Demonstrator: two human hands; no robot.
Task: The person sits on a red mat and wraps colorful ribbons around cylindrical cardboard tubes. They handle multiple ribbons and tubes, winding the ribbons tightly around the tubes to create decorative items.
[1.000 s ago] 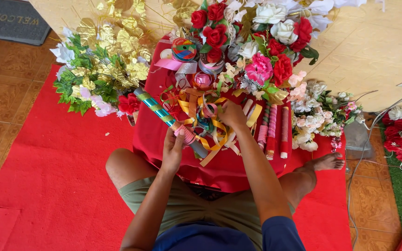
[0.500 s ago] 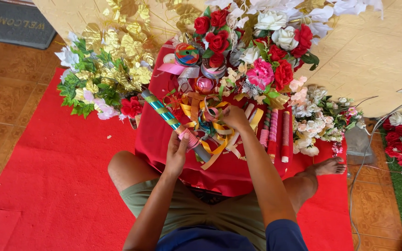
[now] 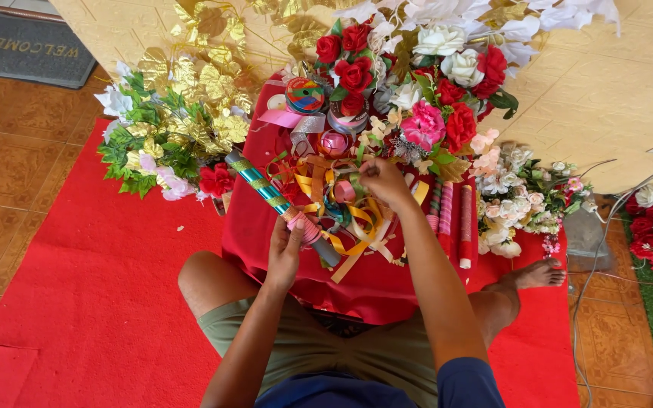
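Red carpet on tiled floor, person seated | left hand fingers clenched on ribbon-wrapped stick, near edge of red-draped counter | right hand fingers pinching gold ribbon mid-counter | far edge: red, white and pink artificial flowers

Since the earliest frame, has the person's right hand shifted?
Yes. The right hand went up the frame, away from the body, toward the pink flower.
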